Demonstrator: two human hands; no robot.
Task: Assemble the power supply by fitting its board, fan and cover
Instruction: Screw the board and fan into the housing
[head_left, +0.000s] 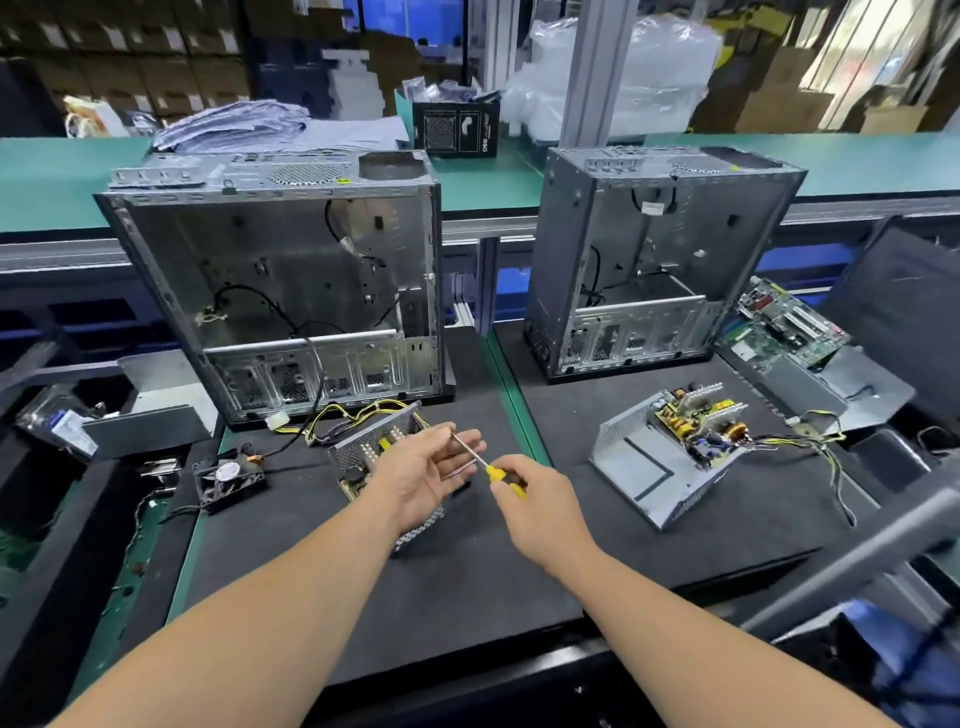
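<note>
power supply (363, 452) lies under both hands' grip.

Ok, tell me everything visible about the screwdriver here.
The screwdriver has a yellow and black handle and a thin bare metal shaft. The right hand grips the handle; the shaft slants up-left across the open left hand, tip near its fingers. It is held above the black mat, off the power supply.

A perforated grey power supply case (363, 447) with yellow cables lies on the mat, a black fan (231, 480) at its left.
</note>
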